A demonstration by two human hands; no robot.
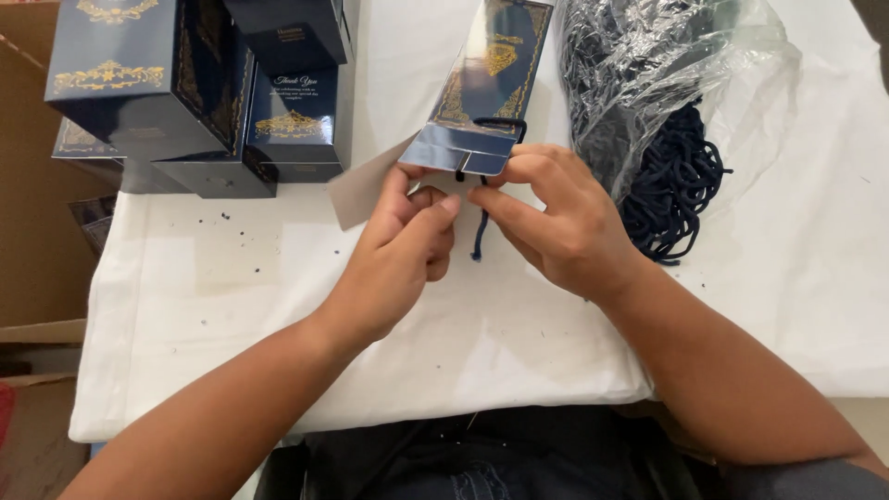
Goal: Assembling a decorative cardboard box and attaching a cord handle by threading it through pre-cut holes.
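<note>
Seen from above, two bare hands meet over a table draped in white cloth. The left hand and right hand are close together, both pinched on the near, folded edge of a flat navy paper gift bag with gold ornament, which lies tilted away from the person at the table's centre. A dark blue cord hangs from that edge between the fingertips. To the right lies a clear plastic bag of navy cords. At upper left stand finished navy and gold gift bags, beside brown cardboard.
</note>
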